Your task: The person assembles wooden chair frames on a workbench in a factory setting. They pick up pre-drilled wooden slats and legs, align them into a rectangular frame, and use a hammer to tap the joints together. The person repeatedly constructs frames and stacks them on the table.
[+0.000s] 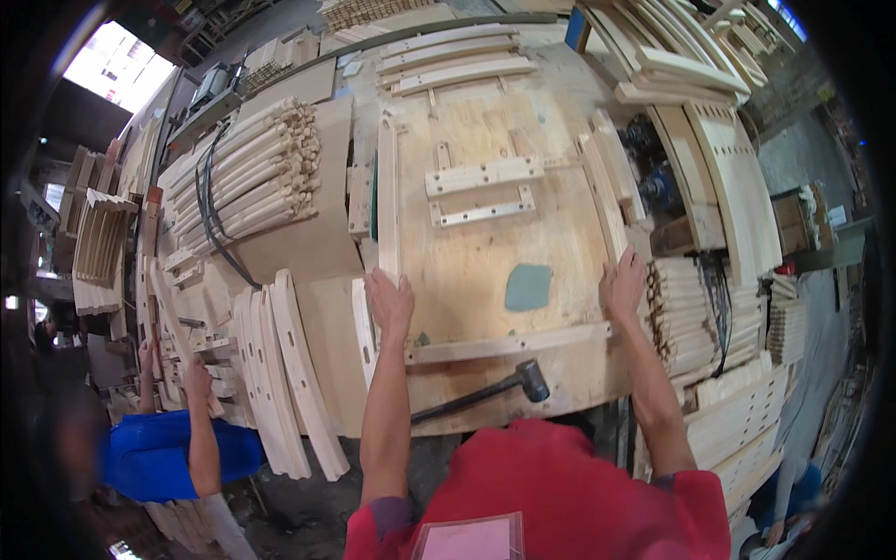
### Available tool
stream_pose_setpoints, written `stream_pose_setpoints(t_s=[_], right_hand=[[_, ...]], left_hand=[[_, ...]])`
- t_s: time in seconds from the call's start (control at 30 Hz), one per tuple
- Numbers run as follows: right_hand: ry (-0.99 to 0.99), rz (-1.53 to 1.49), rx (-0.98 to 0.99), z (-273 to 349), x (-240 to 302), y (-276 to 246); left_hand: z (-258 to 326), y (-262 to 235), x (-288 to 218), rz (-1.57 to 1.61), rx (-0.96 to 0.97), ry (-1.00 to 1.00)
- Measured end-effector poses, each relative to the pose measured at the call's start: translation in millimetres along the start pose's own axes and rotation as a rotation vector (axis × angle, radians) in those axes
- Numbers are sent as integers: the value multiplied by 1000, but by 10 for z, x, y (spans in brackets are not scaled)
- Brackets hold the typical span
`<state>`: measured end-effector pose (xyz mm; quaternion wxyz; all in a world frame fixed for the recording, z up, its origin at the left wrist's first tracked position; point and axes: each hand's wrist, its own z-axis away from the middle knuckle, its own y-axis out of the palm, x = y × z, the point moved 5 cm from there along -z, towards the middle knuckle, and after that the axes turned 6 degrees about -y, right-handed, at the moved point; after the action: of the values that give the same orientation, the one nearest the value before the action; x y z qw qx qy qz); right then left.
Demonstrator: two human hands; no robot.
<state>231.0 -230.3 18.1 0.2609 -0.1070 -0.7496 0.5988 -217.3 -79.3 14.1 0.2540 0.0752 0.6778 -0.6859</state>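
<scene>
My left hand (389,301) is closed around the near end of a long wooden rail (388,201) on the left of a plywood board (467,299). Opposite it, my right hand (625,282) grips the near end of another wooden rail (605,196), which leans slightly. A wooden crosspiece (513,343) lies across the board's near side, between my wrists. Mid-board sit two short drilled wooden blocks (485,175), one behind the other. A black mallet (530,381) rests near the front edge, its handle pointing left. My fingertips are partly hidden by the rails.
Left of the board lies a strapped bundle of wooden spindles (247,177), with slotted slats (297,373) nearer me. Several wooden bars (457,58) lie at the far end. More strapped spindles (691,313) are stacked at right. A co-worker in blue (177,453) handles wood at far left.
</scene>
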Motion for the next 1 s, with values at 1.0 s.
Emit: stream_pose_setpoints(t_s=[1.0], right_hand=[[-748, 24, 212, -4854, 2704, 1752]], left_hand=[[-81, 185, 46, -70, -60, -22]])
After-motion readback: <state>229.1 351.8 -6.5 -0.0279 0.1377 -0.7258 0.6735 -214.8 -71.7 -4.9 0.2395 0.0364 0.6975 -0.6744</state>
